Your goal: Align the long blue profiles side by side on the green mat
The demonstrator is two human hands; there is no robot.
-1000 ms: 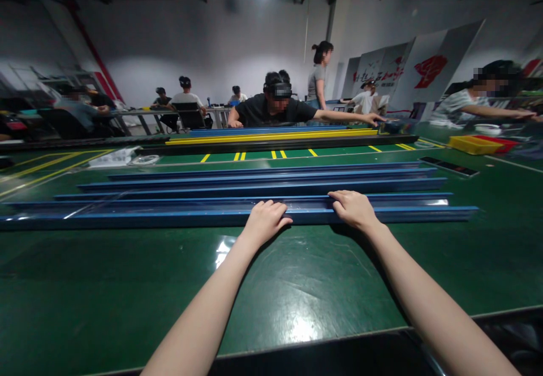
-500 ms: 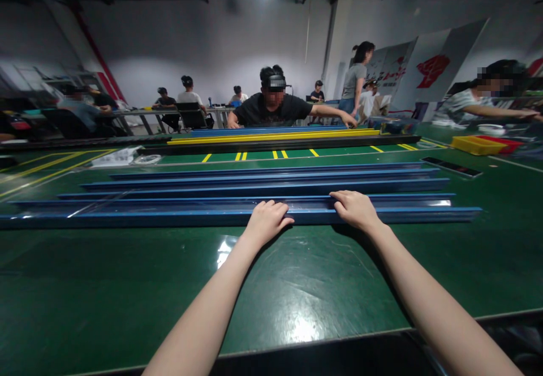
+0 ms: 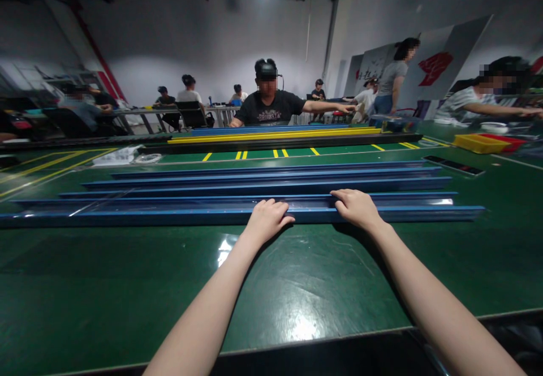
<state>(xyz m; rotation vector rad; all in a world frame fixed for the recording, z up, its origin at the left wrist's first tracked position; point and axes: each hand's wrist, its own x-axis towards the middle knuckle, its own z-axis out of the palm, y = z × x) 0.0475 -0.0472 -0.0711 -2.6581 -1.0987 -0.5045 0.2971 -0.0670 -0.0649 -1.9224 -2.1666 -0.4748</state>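
Worktop: green and glossy [image 3: 305, 285], spreading ahead of me under a pale wall [image 3: 190, 31]; a person in a dark shirt [image 3: 274, 107] is at its far side.
Channel: I have the near blue channel [image 3: 424, 215] lying flat on the worktop, open side up, straight ahead under both hands.
Long axis: it runs left to right across my view, crosswise to my reach; its left part runs to the picture's edge, its right end is in sight.
Left hand: [image 3: 267, 219] grasping the channel's near wall, fingers over the top and thumb along the outside.
Right hand: [image 3: 356, 207] grasping the same channel, fingertips bent over the far wall; it is the nearer one to the right end, and more of the length lies beyond my left hand.
Blue count: one channel under my hands, then three blue edges [image 3: 297, 186] behind it, parallel; they overlap so low in my view that I can't tell how many channels they make.
Beyond: one yellow strip [image 3: 275, 135], with a black strip [image 3: 297, 146] just on my side of it.
Right side: one yellow bin [image 3: 477, 145], one red bin [image 3: 512, 143] beside it, one dark flat slab [image 3: 453, 165].
Hands: two, both on one channel, apart from each other.
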